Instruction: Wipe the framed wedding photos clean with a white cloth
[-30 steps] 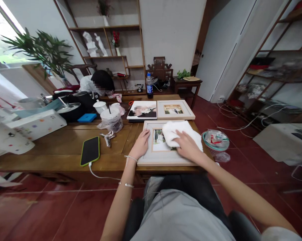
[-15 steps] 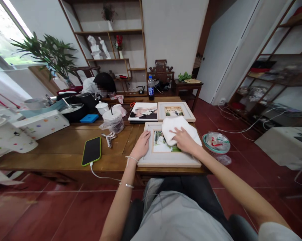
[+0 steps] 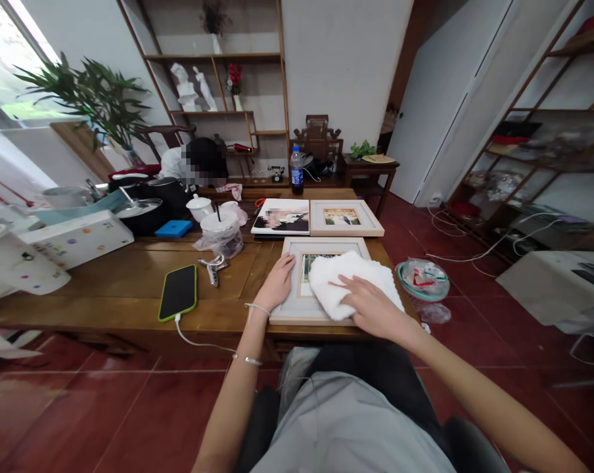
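A pale framed photo (image 3: 297, 309) lies flat at the near edge of the wooden table (image 3: 124, 289). My left hand (image 3: 277, 284) rests flat on its left border, fingers stretched out. My right hand (image 3: 368, 303) presses a white cloth (image 3: 343, 279) onto the glass, fingers spread over the cloth's near side. The cloth covers most of the picture.
Two more pictures, a frameless print (image 3: 280, 217) and a framed one (image 3: 343, 217), lie behind. A phone in a green case (image 3: 179, 292) on a cable, a metal clip (image 3: 212, 267), a lidded cup in a bag (image 3: 221, 234) and a water bottle (image 3: 297, 170) are on the table. Another person (image 3: 191, 163) sits beyond it.
My right hand has dragged the cloth from the frame's upper right down toward me and leftward across the picture. My left hand has stayed on the frame's left border.
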The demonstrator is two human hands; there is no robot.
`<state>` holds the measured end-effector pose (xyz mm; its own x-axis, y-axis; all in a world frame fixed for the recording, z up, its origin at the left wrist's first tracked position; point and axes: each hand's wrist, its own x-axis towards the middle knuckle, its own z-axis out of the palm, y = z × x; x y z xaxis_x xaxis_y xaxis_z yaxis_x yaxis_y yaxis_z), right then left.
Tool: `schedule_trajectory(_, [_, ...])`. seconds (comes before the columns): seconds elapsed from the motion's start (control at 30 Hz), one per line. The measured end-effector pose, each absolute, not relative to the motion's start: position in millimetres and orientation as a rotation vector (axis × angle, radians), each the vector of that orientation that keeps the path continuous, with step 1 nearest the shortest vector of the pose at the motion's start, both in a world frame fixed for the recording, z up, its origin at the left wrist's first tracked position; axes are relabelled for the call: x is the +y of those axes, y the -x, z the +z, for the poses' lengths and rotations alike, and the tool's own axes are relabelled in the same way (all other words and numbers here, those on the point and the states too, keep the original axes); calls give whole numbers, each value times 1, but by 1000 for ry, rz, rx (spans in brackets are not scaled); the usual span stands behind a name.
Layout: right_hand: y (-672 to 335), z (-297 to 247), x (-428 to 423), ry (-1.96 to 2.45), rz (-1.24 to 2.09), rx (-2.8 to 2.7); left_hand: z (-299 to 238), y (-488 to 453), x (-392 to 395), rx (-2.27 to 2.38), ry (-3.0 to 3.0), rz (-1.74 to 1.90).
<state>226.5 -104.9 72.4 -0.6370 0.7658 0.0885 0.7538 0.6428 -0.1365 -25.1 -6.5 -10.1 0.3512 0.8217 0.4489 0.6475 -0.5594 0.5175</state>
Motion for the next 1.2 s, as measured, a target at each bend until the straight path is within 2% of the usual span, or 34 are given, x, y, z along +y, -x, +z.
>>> schedule_trajectory(0.2, [-236, 58, -24, 1350, -264, -2544, -10, 26, -5, 1306, -2344, 1005])
schedule_trajectory(0.3, [-237, 61, 7, 1450, -360, -2504, -10, 26, -5, 1311, -2334, 1007])
schedule_trajectory(0.47, [-226, 63, 5, 1484, -312, -2639, -9, 26, -6, 1316, -2338, 1004])
schedule_trajectory(0.87, [-199, 96, -133, 1224, 117, -2872, -8, 23, -7, 1326, -2337, 1022])
schedule_trajectory(0.97, [-199, 86, -117, 1214, 160, -2818, -7, 24, -8, 1322, -2353, 999])
schedule_trajectory(1.2, [-226, 64, -25, 1260, -51, -2693, -8, 24, -6, 1288, -2349, 1006])
